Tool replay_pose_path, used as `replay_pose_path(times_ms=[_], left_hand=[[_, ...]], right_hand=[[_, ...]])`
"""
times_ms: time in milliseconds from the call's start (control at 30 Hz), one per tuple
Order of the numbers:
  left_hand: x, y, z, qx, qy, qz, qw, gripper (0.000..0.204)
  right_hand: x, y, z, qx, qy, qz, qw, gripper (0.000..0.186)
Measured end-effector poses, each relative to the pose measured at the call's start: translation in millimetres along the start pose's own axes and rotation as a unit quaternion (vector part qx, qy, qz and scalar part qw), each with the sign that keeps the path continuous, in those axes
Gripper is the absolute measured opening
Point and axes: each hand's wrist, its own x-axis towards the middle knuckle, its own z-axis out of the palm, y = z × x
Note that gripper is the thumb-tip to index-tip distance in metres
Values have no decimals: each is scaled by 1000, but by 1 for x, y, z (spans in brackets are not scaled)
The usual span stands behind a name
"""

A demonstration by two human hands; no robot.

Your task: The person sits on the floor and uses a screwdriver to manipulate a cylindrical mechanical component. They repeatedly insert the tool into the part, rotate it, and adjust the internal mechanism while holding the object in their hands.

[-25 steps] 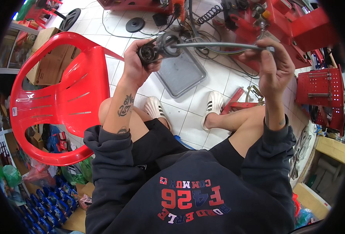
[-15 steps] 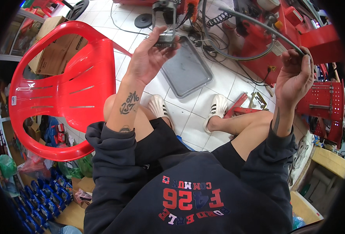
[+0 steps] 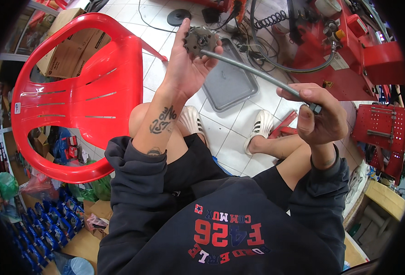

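Observation:
My left hand (image 3: 184, 68) is raised at the upper middle, its fingers and thumb around a dark toothed metal disc (image 3: 196, 42), like a sprocket, with small holes through it. My right hand (image 3: 319, 110) grips a long grey axle bolt (image 3: 262, 74) near its hex head, between thumb and fingers. The bolt slants up to the left, and its far tip overlaps the face of the disc close to its centre. Whether the tip touches or enters the disc, I cannot tell. Below the disc, on the tiled floor, lies a grey tray (image 3: 230, 85).
A red plastic chair (image 3: 92, 98) stands at my left, with a cardboard box (image 3: 74, 57) behind it. Red machinery (image 3: 335, 78) with hoses and cables fills the far right. A red perforated metal stand (image 3: 380, 128) is at the right. Blue packaged goods (image 3: 49, 233) sit at lower left.
My right hand has come down and left, swinging the bolt from a raised, blurred position toward the disc. In my left hand the metal part has turned, so the toothed face shows.

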Motion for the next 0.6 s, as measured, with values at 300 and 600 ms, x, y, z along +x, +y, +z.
replay_pose_path(times_ms=[300,600], left_hand=[[-2,-3,5,-20,-12,-8,1000,61],[2,-10,1,41,-9,20,999,60]], right_hand=[[4,0,2,-63,-7,-8,998,27],[7,-3,-1,-100,-52,-15,994,25]])
